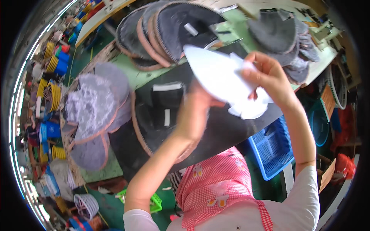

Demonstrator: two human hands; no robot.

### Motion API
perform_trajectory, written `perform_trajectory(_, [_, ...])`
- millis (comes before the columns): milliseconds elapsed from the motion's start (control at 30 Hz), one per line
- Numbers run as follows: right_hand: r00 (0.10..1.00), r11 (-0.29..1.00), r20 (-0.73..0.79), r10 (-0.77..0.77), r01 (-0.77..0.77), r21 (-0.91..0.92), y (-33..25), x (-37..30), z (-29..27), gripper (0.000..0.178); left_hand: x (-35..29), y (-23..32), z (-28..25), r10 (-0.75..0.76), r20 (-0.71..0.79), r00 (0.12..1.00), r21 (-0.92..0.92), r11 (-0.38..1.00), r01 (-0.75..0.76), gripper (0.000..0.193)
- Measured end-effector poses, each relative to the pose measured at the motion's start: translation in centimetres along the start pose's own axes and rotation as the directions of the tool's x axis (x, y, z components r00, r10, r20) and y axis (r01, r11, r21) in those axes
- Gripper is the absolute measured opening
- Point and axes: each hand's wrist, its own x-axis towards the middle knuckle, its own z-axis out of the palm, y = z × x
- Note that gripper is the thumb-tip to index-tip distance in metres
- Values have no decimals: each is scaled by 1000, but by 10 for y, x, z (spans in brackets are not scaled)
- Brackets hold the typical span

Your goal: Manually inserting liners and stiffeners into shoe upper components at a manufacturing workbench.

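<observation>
White flat pieces [216,71], thin and pointed at one end like cut sheets, are held up over the black mat [227,134]. My right hand [271,75] pinches them at their right side, thumb on top. My left hand [198,106] is smeared by motion at their lower left edge, its fingers mostly hidden behind them. Beneath my left forearm lies a dark curved fabric piece [148,127] with a toothed, pinkish edge. Two white strips show on its dark surface, one of them a small upright label [167,117].
Dark rounded fabric pieces [181,27] are piled at the back. Grey fuzzy pieces [94,104] lie at the left, and more grey pieces [275,34] at the back right. A blue plastic basket [271,146] stands by the table's right front edge. A green basket [155,203] sits below.
</observation>
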Motion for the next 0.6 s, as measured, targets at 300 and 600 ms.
perform_trajectory(300, [809,901,484,333,-121,-417,42,7,122,22,-117,44,-144,-551,-216,806,195,784,589,23])
perform_trajectory(600, [795,796,423,436,-120,-594,65,10,148,24,-135,11,-159,-598,-245,763,295,704,646,25])
